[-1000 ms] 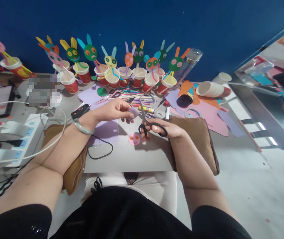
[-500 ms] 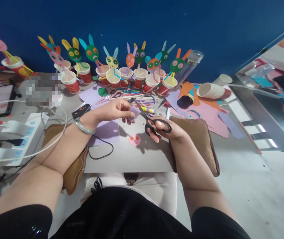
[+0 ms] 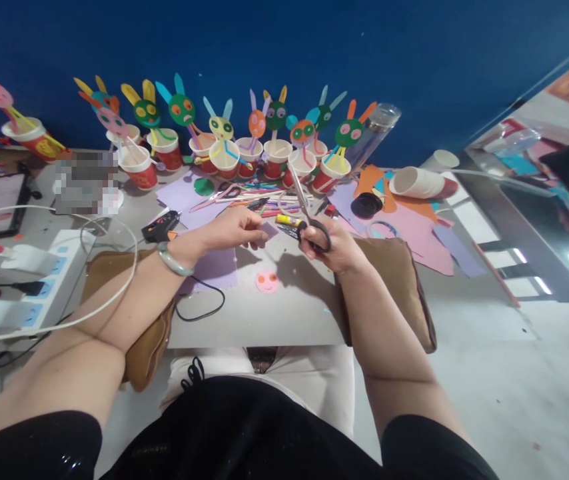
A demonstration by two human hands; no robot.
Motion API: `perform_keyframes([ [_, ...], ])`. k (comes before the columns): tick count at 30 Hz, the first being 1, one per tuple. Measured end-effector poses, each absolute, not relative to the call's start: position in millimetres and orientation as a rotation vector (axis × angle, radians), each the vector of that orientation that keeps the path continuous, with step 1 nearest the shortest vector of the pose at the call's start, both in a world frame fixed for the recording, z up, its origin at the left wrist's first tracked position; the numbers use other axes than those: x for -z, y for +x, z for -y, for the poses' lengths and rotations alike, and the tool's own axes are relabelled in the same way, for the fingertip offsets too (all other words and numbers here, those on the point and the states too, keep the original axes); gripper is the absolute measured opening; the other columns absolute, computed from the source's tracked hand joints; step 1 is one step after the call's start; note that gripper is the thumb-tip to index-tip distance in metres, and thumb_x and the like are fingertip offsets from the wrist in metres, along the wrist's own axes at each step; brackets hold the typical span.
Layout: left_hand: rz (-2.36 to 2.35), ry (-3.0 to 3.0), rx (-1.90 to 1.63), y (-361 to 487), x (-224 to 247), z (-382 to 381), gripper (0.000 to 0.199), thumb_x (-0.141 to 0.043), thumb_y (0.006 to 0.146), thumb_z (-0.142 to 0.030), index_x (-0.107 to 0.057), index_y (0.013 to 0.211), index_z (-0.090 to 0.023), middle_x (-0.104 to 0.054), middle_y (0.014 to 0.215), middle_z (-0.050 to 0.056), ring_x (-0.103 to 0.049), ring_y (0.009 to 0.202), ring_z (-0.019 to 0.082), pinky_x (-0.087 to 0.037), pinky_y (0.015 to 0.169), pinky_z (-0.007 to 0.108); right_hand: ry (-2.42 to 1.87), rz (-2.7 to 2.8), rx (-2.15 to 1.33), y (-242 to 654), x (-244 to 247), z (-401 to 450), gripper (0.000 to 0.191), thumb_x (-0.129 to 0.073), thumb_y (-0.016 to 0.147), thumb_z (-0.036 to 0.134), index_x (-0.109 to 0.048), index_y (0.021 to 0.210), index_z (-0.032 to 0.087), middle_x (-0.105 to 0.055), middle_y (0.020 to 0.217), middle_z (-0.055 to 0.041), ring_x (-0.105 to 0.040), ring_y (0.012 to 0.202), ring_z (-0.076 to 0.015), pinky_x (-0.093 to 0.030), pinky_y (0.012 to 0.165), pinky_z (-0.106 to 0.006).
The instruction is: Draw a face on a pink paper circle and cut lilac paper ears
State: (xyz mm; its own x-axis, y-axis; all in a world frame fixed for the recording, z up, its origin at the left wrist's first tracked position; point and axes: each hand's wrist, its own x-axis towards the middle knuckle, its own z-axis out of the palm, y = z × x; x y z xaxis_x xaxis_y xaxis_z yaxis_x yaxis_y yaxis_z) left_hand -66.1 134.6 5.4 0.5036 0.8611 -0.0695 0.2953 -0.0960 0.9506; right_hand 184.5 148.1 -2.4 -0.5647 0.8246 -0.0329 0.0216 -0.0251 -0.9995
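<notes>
My left hand [image 3: 237, 228] pinches a small purple piece of paper [image 3: 269, 231] between thumb and fingers, above the table. Close by on the right, my right hand [image 3: 337, 248] grips black-handled scissors [image 3: 302, 193] by the loops. Their blades point up and away from me, apart from the paper. On the table below lies a pink paper face [image 3: 267, 281] with orange eyes and a drawn smile. A larger purple sheet [image 3: 219, 270] lies partly under my left wrist.
Red-and-white paper cups [image 3: 225, 160] holding paper rabbit figures line the blue wall [image 3: 284, 40]. A glue gun [image 3: 161, 227] lies left, near a white power strip [image 3: 47, 283] with cables. Coloured paper [image 3: 414, 240], stacked cups [image 3: 417, 183] and brown cushions [image 3: 394, 293] are around. A yellow tube [image 3: 288, 219] lies mid-table.
The scissors have swung upright, away from the purple paper. My right hand has turned and risen slightly; my left hand has dropped slightly, still holding the paper.
</notes>
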Motion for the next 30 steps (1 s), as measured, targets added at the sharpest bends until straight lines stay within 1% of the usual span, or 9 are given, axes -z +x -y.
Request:
perform_keyframes([
  [2, -1.146, 1.659, -0.655, -60.7, -0.1, -133.8, 0.018, -0.072, 0.085, -0.025, -0.072, 0.071, -0.014, -0.076, 0.069, 0.006, -0.07, 0.061, 0.012, -0.051, 0.058, 0.02, -1.111, 1.676, -1.445, 178.2, 7.1, -148.3, 0.058, -0.084, 0.069, 0.069, -0.049, 0.07, 0.023, -0.058, 0.05, 0.0041, -0.039, 0.04, -0.0084, -0.025, 0.043, -0.025],
  [4, -1.271, 1.673, -0.656, -57.3, 3.5, -133.4, 0.02, -0.07, 0.085, -0.024, -0.068, 0.066, -0.015, -0.074, 0.065, 0.004, -0.067, 0.058, 0.012, -0.047, 0.057, 0.021, -1.268, 1.788, -1.182, 173.0, 13.3, -148.0, 0.052, -0.086, 0.069, 0.06, -0.048, 0.069, 0.024, -0.059, 0.054, 0.004, -0.044, 0.047, -0.0103, -0.03, 0.048, -0.026],
  [8, -1.463, 1.755, -0.679, -58.8, 4.7, -135.2, 0.027, -0.069, 0.08, -0.022, -0.058, 0.056, -0.018, -0.06, 0.053, -0.001, -0.054, 0.052, 0.011, -0.034, 0.053, 0.025, -1.522, 2.057, -0.672, 170.0, 22.9, -150.6, 0.028, -0.081, 0.073, 0.032, -0.054, 0.074, 0.023, -0.064, 0.064, 0.0016, -0.055, 0.062, -0.0162, -0.035, 0.062, -0.029],
  [11, -1.531, 1.795, -0.733, -62.7, 1.9, -137.3, 0.03, -0.068, 0.075, -0.018, -0.049, 0.052, -0.019, -0.047, 0.049, -0.005, -0.044, 0.052, 0.011, -0.027, 0.054, 0.028, -1.68, 2.11, -0.501, 172.6, 24.6, -156.4, 0.02, -0.077, 0.075, 0.029, -0.059, 0.08, 0.023, -0.071, 0.074, -0.0016, -0.063, 0.073, -0.0212, -0.035, 0.066, -0.031],
  [16, -1.653, 1.928, -0.855, -63.8, 2.6, -140.5, 0.034, -0.068, 0.07, -0.012, -0.04, 0.053, -0.02, -0.041, 0.054, -0.005, -0.034, 0.056, 0.01, -0.021, 0.058, 0.031, -1.819, 2.149, -0.452, 177.1, 23.7, -162.9, 0.019, -0.076, 0.075, 0.029, -0.063, 0.087, 0.023, -0.077, 0.088, -0.0046, -0.068, 0.087, -0.0273, -0.037, 0.069, -0.033],
  [19, -1.603, 1.862, -0.9, -63.0, 6.1, -142.1, 0.026, -0.071, 0.068, -0.011, -0.05, 0.056, -0.019, -0.048, 0.056, -0.005, -0.041, 0.057, 0.01, -0.027, 0.058, 0.028, -1.794, 2.22, -0.428, 178.2, 24.3, -161.8, 0.022, -0.074, 0.075, 0.025, -0.066, 0.095, 0.023, -0.077, 0.103, -0.0083, -0.069, 0.097, -0.0307, -0.042, 0.074, -0.036],
  [22, -1.39, 1.562, -0.886, -61.6, 7.3, -141.6, 0.012, -0.075, 0.069, -0.015, -0.064, 0.072, -0.016, -0.062, 0.063, -0.002, -0.055, 0.057, 0.012, -0.039, 0.057, 0.025, -1.736, 2.289, -0.367, 180.5, 26.9, -161.0, 0.027, -0.072, 0.075, 0.02, -0.069, 0.102, 0.021, -0.072, 0.121, -0.0132, -0.068, 0.101, -0.0322, -0.045, 0.077, -0.038],
  [25, -1.238, 1.344, -0.879, -58.4, 4.7, -138.2, 0.016, -0.078, 0.069, -0.017, -0.067, 0.079, -0.015, -0.068, 0.067, 0.0, -0.059, 0.054, 0.011, -0.045, 0.053, 0.023, -1.673, 2.327, -0.408, 184.6, 31.6, -163.5, 0.027, -0.07, 0.074, 0.018, -0.071, 0.101, 0.02, -0.071, 0.12, -0.0141, -0.067, 0.099, -0.0311, -0.049, 0.081, -0.04],
  [30, -1.243, 1.323, -0.882, -48.7, -2.3, -131.3, 0.016, -0.079, 0.068, -0.013, -0.064, 0.072, -0.015, -0.066, 0.061, -0.002, -0.058, 0.05, 0.009, -0.042, 0.047, 0.02, -1.395, 2.314, -0.558, 185.5, 38.3, -168.0, 0.024, -0.066, 0.076, 0.018, -0.073, 0.1, 0.021, -0.073, 0.118, -0.0133, -0.065, 0.111, -0.0325, -0.048, 0.097, -0.048],
])
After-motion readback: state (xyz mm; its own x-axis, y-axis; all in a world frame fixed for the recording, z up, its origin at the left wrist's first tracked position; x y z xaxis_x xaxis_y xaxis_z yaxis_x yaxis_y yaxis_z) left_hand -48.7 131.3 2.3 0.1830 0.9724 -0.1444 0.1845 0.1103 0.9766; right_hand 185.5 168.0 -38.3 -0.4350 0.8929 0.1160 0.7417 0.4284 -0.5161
